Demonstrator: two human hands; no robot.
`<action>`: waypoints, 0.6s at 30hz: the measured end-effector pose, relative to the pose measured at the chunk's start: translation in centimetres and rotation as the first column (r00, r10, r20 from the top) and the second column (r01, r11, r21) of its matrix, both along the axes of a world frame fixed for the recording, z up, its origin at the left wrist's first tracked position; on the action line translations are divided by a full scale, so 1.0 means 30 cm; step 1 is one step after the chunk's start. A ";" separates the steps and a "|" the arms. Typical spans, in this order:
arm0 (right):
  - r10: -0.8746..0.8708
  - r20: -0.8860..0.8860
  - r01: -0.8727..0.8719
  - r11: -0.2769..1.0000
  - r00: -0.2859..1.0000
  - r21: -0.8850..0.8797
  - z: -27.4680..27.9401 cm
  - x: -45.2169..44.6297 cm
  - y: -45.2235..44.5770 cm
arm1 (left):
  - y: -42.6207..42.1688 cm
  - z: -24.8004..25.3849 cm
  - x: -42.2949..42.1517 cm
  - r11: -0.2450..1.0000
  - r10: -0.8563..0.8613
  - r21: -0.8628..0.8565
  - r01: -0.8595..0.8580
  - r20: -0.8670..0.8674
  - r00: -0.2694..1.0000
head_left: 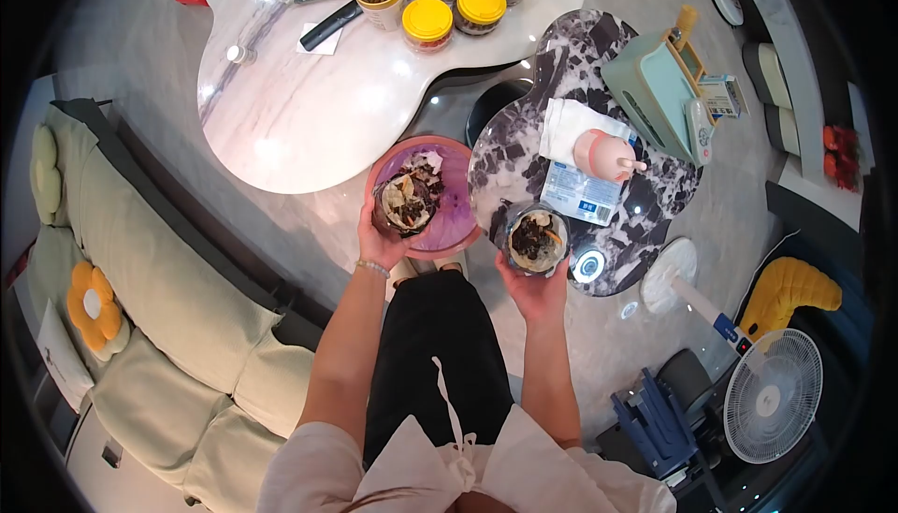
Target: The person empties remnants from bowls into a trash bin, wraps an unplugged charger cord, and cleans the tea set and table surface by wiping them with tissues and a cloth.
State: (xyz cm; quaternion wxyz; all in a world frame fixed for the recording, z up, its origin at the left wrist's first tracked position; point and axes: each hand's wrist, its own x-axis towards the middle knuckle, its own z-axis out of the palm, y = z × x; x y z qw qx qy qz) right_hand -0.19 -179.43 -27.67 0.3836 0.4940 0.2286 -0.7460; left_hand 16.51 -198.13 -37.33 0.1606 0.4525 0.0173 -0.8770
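Our left hand (376,240) has its grip curled around the left bowl (405,204), full of dark and pale scraps, over the pink bin (455,202), which holds more scraps; our right hand (538,296) cups the right bowl (537,242), similarly filled, at the near side of the dark marbled table (500,172). Both bowls look light, stiff and perhaps slippery or breakable; we'd hold them low around their outer sides.
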 end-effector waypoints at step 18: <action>0.967 -0.121 -0.841 0.256 0.225 0.477 0.350 0.230 0.560 | 0.058 0.216 0.047 0.999 -0.042 0.018 0.042 0.018 0.999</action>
